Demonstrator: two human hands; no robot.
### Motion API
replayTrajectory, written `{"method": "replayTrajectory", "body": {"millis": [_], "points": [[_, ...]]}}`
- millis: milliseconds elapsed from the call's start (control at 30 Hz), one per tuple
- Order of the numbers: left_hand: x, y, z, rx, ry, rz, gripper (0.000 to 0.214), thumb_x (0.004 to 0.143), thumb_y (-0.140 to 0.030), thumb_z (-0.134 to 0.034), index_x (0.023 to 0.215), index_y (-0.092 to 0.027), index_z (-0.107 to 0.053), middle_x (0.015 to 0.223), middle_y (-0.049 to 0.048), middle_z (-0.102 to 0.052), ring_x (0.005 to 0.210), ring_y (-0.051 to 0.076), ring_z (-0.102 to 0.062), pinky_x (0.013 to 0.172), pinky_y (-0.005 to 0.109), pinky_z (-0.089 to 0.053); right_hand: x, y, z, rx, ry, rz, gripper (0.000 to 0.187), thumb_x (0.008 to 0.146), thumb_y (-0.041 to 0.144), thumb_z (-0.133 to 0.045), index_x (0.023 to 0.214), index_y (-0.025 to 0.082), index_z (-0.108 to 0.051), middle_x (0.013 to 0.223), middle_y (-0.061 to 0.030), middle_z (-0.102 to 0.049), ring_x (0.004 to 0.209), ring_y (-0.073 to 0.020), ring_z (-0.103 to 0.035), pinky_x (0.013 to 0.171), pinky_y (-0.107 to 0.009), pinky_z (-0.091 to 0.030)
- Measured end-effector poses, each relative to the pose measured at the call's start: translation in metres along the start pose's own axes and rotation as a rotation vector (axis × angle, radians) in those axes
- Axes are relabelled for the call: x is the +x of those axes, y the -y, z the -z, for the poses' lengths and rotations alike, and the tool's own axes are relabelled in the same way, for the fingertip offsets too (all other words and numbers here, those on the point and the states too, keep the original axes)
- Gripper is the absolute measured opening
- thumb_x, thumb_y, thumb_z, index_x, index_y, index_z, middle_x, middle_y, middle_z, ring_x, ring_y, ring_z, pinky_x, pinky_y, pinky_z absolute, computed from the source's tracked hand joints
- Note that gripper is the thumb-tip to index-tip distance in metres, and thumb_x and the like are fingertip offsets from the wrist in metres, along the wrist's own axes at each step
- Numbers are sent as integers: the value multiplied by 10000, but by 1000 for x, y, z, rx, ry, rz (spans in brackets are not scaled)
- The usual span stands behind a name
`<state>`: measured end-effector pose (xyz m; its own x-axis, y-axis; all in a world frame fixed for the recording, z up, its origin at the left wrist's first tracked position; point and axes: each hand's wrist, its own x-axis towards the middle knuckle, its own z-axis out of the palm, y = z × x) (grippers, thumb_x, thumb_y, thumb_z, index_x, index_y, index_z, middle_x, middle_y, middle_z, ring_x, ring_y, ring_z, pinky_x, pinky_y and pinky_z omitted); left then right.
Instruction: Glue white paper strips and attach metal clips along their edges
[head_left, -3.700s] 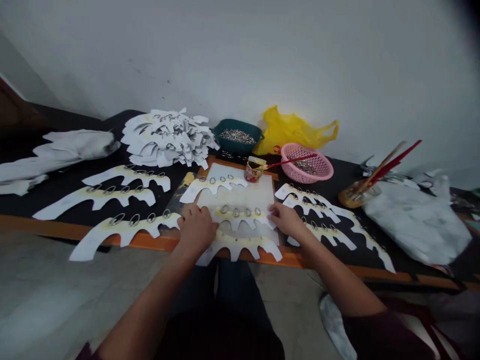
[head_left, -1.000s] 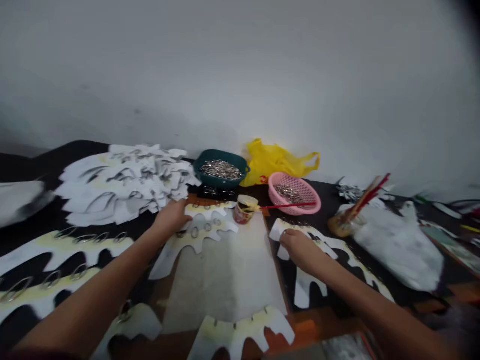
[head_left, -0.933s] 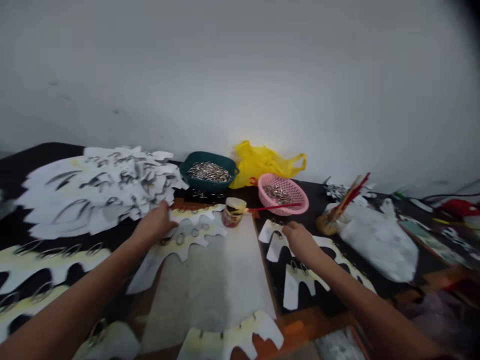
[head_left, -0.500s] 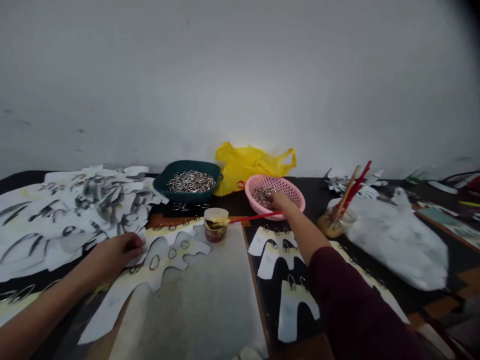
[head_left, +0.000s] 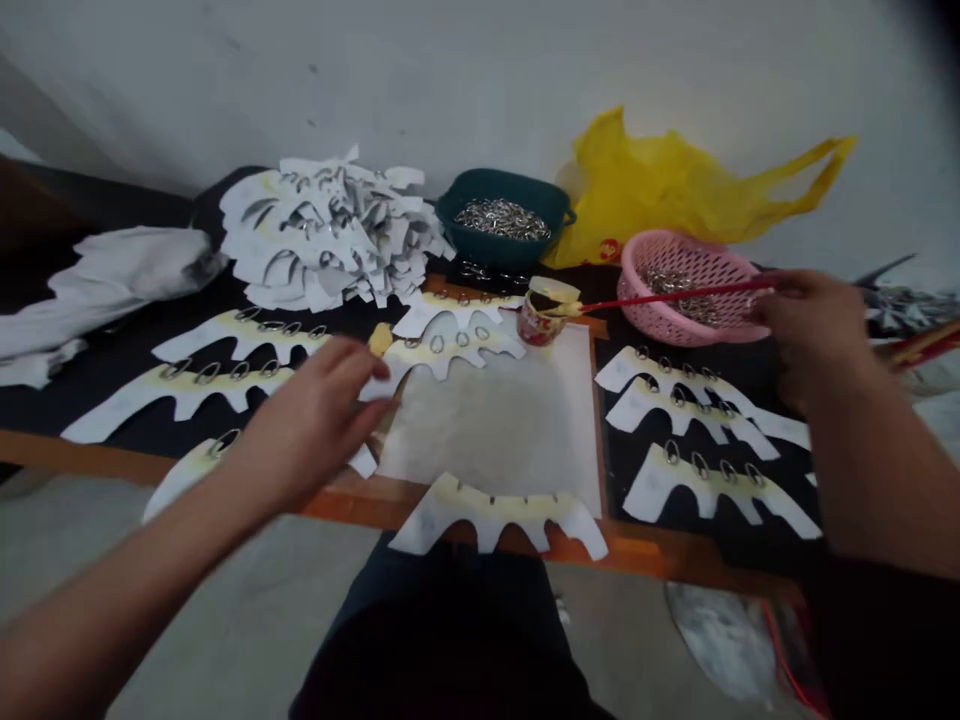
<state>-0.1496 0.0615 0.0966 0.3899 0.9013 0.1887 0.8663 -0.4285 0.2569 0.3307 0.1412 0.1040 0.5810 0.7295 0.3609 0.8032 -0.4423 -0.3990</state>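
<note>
Red brush (head_left: 675,295) leans on the glue jar (head_left: 540,318), so its tip sits in the glue; your right hand (head_left: 814,330) closes on the handle end, your left hand (head_left: 315,420) is open beside a paper cutout (head_left: 442,352), left of the jar.

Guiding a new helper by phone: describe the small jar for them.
Start at the yellow bag by the wall. Below it, between the green tub and pink basket, stands the only jar, small and red-labelled, with the tip of the red brush in the right hand at its mouth.
</note>
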Motion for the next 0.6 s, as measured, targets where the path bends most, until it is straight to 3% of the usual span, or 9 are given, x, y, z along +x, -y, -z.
{"method": "replayTrajectory", "body": {"millis": [67, 100, 200, 300, 400, 500, 600], "points": [[-49, -14, -13, -141, 21, -24, 186, 876, -360, -476, 958, -211, -552, 1092, 50, -496, 704, 123, -558, 599, 259, -492, -38, -12, 20, 439, 160, -134, 395, 815, 179, -563, 1172, 12, -595, 907, -273, -656, 691, -130, -647, 499, -373, -282], [-71, -21, -23, -191, 24, -44, 156, 881, -329, -477, 968, -220, -547, 1108, 56, -491, 770, 138, -575, 635, 262, -506, -61, -15, 28, 564, 264, -191, 377, 813, 159, -580, 1172, 48, -609, 937, -258, -658, 681, -104, -645, 523, -363, -314], [-112, -38, -58, -262, -65, -150, 169, 874, -198, -491, 1043, -191, -506, 1126, 93, -494, 966, 183, -564, 781, 301, -520, -136, -1, 43, 735, 573, -217, 211, 777, 182, -657, 981, 148, -699, 861, -137, -681, 666, -91, -638, 624, -332, -409], [-123, -49, -81, -222, -165, -268, 224, 853, -148, -514, 1075, -151, -490, 1136, 127, -510, 1069, 237, -527, 862, 378, -512, -201, 44, 40, 773, 846, -31, 155, 695, 241, -722, 827, 185, -661, 729, -27, -644, 672, -121, -612, 676, -299, -465], [-122, -55, -86, -188, -171, -314, 251, 856, -155, -510, 1106, -129, -495, 1141, 140, -526, 1117, 263, -503, 903, 413, -499, -242, 93, 25, 814, 1057, 58, 103, 705, 204, -662, 780, 178, -596, 686, 19, -598, 631, -106, -576, 617, -250, -460], [-121, -57, -86, -195, -137, -277, 233, 874, -174, -483, 1103, -139, -511, 1142, 135, -537, 1089, 249, -518, 905, 410, -498, -261, 126, 5, 816, 1200, 106, 78, 713, 151, -610, 742, 175, -542, 631, 50, -550, 550, -80, -524, 562, -219, -437], [-122, -58, -87, -161, -111, -287, 229, 869, -175, -493, 1093, -146, -527, 1126, 124, -550, 1083, 254, -514, 921, 422, -484, -266, 139, -10, 727, 1254, 129, 70, 730, 135, -581, 769, 174, -538, 603, 61, -531, 509, -74, -496, 527, -208, -415]]}}
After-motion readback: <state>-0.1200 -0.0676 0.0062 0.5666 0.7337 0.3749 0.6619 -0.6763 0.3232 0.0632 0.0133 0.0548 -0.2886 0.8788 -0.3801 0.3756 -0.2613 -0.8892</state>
